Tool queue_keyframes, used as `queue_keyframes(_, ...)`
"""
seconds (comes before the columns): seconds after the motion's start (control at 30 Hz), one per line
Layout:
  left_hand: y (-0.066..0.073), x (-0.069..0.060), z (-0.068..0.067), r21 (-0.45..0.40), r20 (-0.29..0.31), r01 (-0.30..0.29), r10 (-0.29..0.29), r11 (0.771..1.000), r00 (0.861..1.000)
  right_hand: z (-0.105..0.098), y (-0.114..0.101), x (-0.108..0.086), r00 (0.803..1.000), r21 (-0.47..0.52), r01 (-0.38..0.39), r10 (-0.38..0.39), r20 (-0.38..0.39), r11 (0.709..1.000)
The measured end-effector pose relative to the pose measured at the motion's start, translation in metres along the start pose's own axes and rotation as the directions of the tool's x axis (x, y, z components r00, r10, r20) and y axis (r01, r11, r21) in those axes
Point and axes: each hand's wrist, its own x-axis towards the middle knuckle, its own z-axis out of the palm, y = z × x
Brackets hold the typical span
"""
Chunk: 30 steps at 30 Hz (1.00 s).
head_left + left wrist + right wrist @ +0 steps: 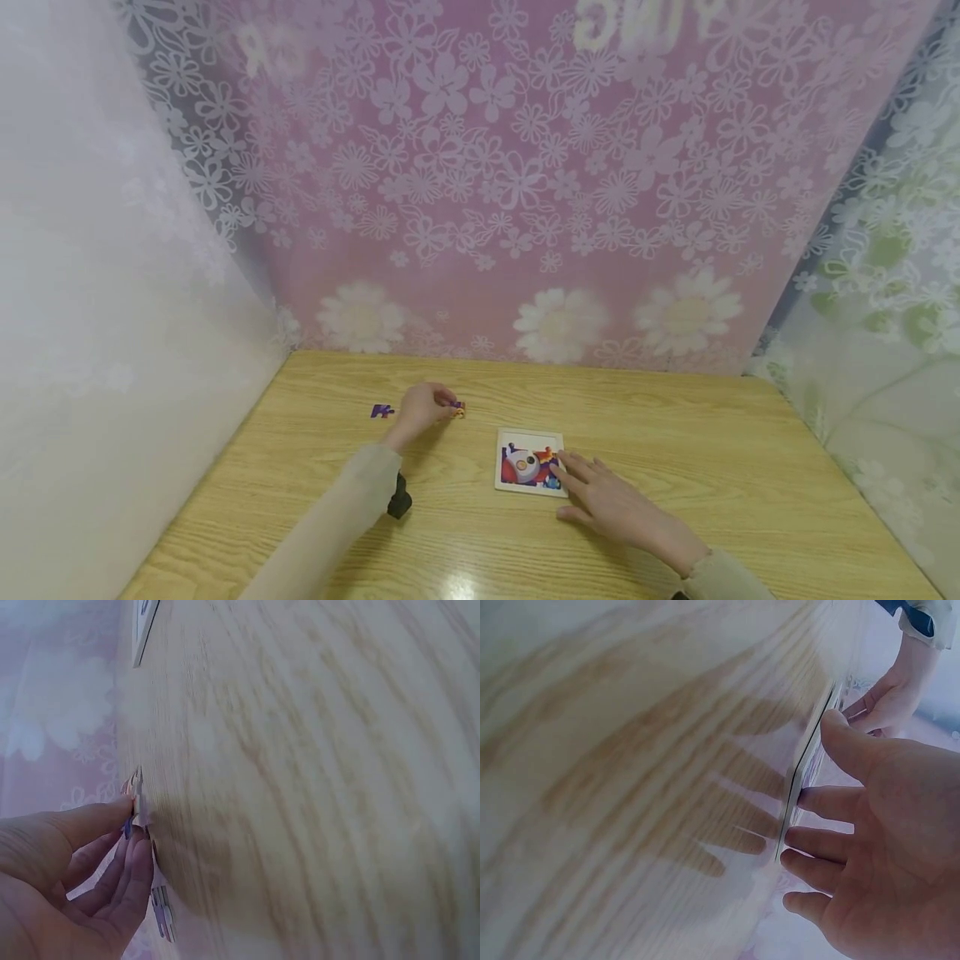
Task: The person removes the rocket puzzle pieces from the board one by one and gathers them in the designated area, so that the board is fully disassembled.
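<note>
Between thumb and fingers my left hand (423,408) pinches a small purple and orange jigsaw piece (459,409), just above the wooden table; the left wrist view shows the piece (135,799) edge-on. Another purple jigsaw piece (382,411) lies to the left of that hand. Right of centre, a square puzzle tray (529,492) with a white frame holds several joined pieces, forming a partial picture in red, white and purple. Its upper part shows bare white. The fingers of my right hand (611,504) are extended and touch the tray's right edge.
The wooden table (675,433) meets a pink flowered backdrop (465,208) at its far edge. A pale curtain (135,292) hangs on the left and a flowered one (892,292) on the right. A black strap device (401,498) sits on the left wrist.
</note>
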Motion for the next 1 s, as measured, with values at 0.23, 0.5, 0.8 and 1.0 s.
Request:
queue_keyframes(0.23, 0.000, 0.001, 0.004, 0.093, -0.006, -0.042, 0.042, 0.995, 0.999, 0.001, 0.001, 0.001, 1.000, 0.018, 0.013, -0.013, 0.002, 1.000)
queue_keyframes(0.5, 0.010, -0.003, 0.001, 0.052, -0.042, -0.069, 0.072, 0.996, 0.997, -0.002, 0.000, 0.001, 0.999, 0.079, -0.022, 0.019, 0.040, 0.997)
queue_keyframes(0.8, 0.025, -0.015, 0.008, -0.068, -0.053, -0.146, 0.143, 0.987, 0.988, -0.004, 0.005, 0.002, 0.998, 0.150, -0.038, 0.028, 0.064, 0.988)
queue_keyframes(1.0, 0.033, -0.024, 0.018, -0.124, 0.009, -0.164, 0.166, 0.979, 0.986, -0.005, 0.005, 0.002, 0.998, 0.161, -0.030, 0.019, 0.065, 0.987)
